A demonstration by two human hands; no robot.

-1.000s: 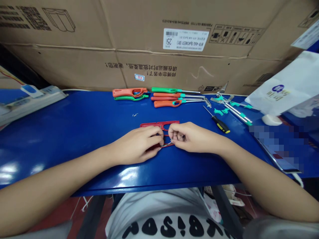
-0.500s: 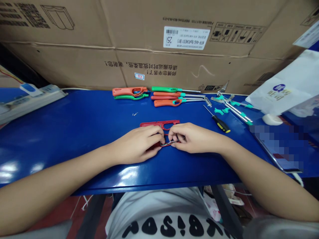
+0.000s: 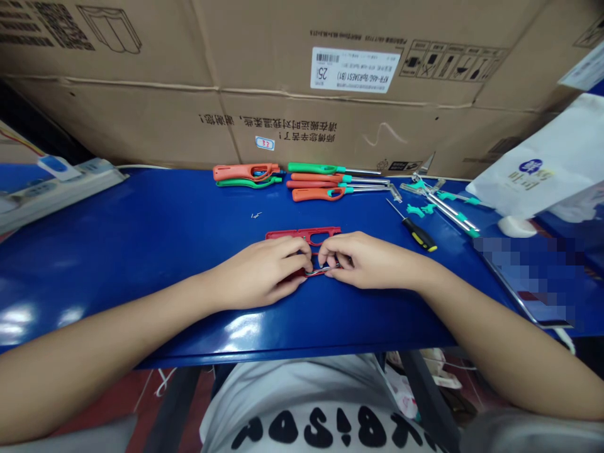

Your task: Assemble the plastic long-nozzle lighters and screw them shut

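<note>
My left hand [image 3: 264,270] and my right hand [image 3: 363,259] face each other at the middle of the blue table. Both have bent fingers closed on a red lighter shell half [image 3: 314,254], which they largely cover. Between the fingertips runs a thin strand, wire-like [image 3: 318,271]; its ends are hidden by the fingers. The left fingers grip the shell's left part, while the right thumb and fingers pinch near its right end. Just beyond the hands lies another red lighter shell half [image 3: 333,231], with a trigger opening.
Several orange and green gas lighters [image 3: 314,195] lie along the cardboard box [image 3: 264,75]. Tiny screws [image 3: 255,215] sit left of them. A screwdriver [image 3: 418,234], metal tubes with teal parts [image 3: 453,212] and a phone [image 3: 523,283] are at right; a power strip [image 3: 70,192] is at left.
Both hands stay at the red shell half with only slight finger movement. The strand between the fingertips has shifted a little. Other things stay put.
</note>
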